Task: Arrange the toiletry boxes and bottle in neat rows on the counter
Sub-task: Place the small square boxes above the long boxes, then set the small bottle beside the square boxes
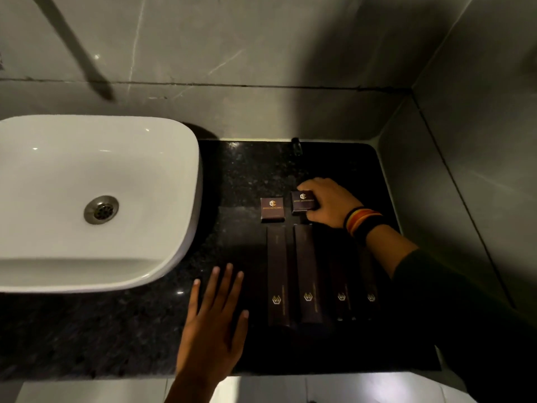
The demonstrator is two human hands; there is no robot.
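Several long dark boxes lie side by side on the black granite counter [247, 170], each with a gold logo at its near end; the leftmost [278, 274] and its neighbour [307, 271] are plain to see, two more [342, 289] sit in shadow under my right forearm. Behind them lies a small square brown box [272, 210]. My right hand [331, 203] grips a second small square box [303, 202] beside it, low over the counter. My left hand [216, 318] hovers flat with fingers spread, left of the long boxes. A small dark bottle [296, 145] stands at the counter's back edge.
A white basin [162, 146] with a metal drain fills the left side, overhanging the counter. Grey tiled walls close the back and right. The counter's front edge runs just behind my left wrist, with pale floor below.
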